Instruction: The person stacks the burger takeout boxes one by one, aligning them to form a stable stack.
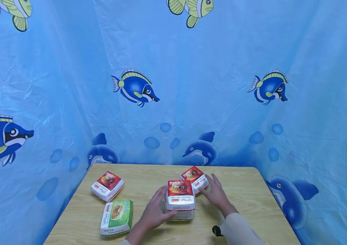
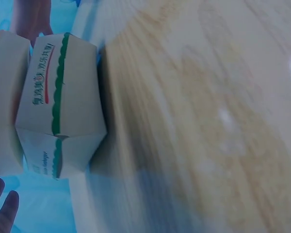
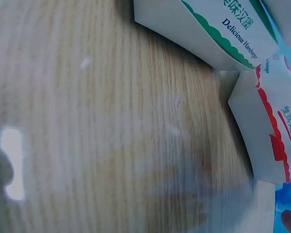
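Note:
In the middle of the table, a red-topped hamburger box [image 1: 180, 195] sits on a green-trimmed hamburger box [image 2: 63, 92]. My left hand [image 1: 156, 211] is at the left side of this stack, its thumb reaching across the front near the lower box. Its spread fingers [image 2: 5, 208] show beside the boxes in the left wrist view. Another red hamburger box [image 1: 193, 176] stands behind the stack to the right. My right hand [image 1: 217, 195] is at that box's right side, fingers spread, with the index fingertip right at its edge.
At the left lie a red hamburger box [image 1: 107, 186] and, nearer, a green hamburger box [image 1: 117, 217]. The wooden table [image 1: 253, 211] meets a blue sea-patterned curtain [image 1: 173, 102] at its back and sides. A small black object [image 1: 217, 231] shows by the right sleeve.

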A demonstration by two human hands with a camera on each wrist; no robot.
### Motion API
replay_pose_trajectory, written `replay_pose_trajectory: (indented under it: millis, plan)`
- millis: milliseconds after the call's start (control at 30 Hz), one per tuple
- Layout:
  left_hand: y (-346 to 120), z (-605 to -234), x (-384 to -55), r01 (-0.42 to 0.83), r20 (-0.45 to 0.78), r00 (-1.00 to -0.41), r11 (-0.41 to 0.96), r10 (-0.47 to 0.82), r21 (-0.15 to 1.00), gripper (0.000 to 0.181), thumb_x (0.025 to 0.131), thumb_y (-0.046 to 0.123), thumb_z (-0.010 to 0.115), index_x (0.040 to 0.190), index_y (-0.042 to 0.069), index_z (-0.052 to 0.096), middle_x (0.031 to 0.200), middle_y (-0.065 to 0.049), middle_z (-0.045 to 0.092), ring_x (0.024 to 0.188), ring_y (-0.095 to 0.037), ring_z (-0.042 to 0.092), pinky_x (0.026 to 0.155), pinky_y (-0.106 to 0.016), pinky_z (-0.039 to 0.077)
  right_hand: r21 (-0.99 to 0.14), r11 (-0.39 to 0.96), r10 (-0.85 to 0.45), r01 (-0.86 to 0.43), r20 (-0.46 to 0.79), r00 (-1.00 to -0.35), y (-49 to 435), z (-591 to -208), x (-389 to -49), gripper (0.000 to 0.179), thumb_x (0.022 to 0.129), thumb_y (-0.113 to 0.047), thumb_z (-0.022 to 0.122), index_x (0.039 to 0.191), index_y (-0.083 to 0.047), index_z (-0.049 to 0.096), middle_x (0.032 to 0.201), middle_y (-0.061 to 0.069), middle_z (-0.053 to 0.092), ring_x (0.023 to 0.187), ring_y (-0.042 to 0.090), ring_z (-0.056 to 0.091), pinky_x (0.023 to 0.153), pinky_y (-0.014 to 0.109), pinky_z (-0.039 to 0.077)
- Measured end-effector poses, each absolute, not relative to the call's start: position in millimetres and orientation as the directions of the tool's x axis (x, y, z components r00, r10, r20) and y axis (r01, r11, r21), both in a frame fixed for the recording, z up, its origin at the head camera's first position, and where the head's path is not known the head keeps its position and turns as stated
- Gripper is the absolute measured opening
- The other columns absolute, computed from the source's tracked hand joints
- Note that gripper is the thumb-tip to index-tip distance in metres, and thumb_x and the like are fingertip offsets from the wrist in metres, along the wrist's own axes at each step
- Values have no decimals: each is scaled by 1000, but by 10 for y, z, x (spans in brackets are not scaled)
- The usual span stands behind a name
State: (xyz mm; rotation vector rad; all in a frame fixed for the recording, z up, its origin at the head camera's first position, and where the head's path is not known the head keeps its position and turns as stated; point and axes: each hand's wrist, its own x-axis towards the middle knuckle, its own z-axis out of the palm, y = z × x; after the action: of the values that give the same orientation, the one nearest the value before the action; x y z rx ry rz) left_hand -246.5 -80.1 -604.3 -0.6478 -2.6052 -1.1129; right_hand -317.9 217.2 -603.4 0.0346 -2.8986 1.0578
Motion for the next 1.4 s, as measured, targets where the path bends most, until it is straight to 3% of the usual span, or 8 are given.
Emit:
replay_pose_trajectory:
  millis: [233, 533, 667, 767, 1100, 1400]
  plan:
    - [-721, -5996, -2473, 482, 374, -874, 642, 309, 596, 99, 77, 71, 64, 155, 24, 26, 156, -1, 30, 138, -29, 34, 100, -54, 41, -604, 794, -34, -64, 61, -998, 2108, -6043, -3256, 80, 85, -43, 73, 152, -19, 37, 159, 22, 9, 140, 48, 14, 101, 69, 30]
    - [-688, -5927, -2467, 506, 436, -855, 637, 281, 582, 88, 79, 68, 64, 150, 23, 38, 154, -2, 33, 137, -29, 36, 100, -53, 43, -596, 802, 39, 46, -26, -999, 1983, -6123, -3314, 89, 82, -41, 77, 154, -16, 32, 158, 25, 9, 139, 50, 16, 100, 68, 32]
    - [-672, -5912, -2462, 514, 455, -848, 631, 271, 582, 85, 80, 68, 65, 149, 24, 41, 154, -2, 34, 137, -28, 36, 99, -53, 44, -595, 802, 69, 57, -3, -998, 1957, -6118, -3306, 88, 81, -41, 77, 152, -12, 33, 155, 26, 15, 135, 49, 25, 99, 66, 36]
    - [-657, -5906, -2458, 516, 460, -846, 631, 269, 580, 84, 80, 68, 64, 148, 24, 42, 154, -3, 34, 136, -29, 36, 98, -53, 44, -605, 793, 100, 71, 15, -995, 1963, -6105, -3277, 89, 81, -41, 77, 152, -10, 33, 151, 26, 18, 130, 47, 31, 97, 65, 38]
    - [-684, -5921, -2440, 531, 493, -830, 637, 259, 559, 90, 79, 66, 67, 148, 15, 41, 153, -7, 36, 137, -27, 36, 101, -52, 41, -598, 797, 135, 85, 39, -990, 2086, -6245, -3083, 93, 79, -47, 78, 152, -11, 32, 148, 25, 18, 127, 45, 32, 96, 65, 40]
    - [-706, -5916, -2471, 511, 470, -845, 646, 255, 568, 89, 80, 66, 66, 150, 21, 38, 154, -4, 33, 137, -29, 35, 98, -55, 42, -550, 830, 166, 97, 76, -983, 2170, -6290, -2893, 96, 78, -56, 74, 152, -10, 33, 146, 28, 21, 125, 47, 33, 96, 65, 39]
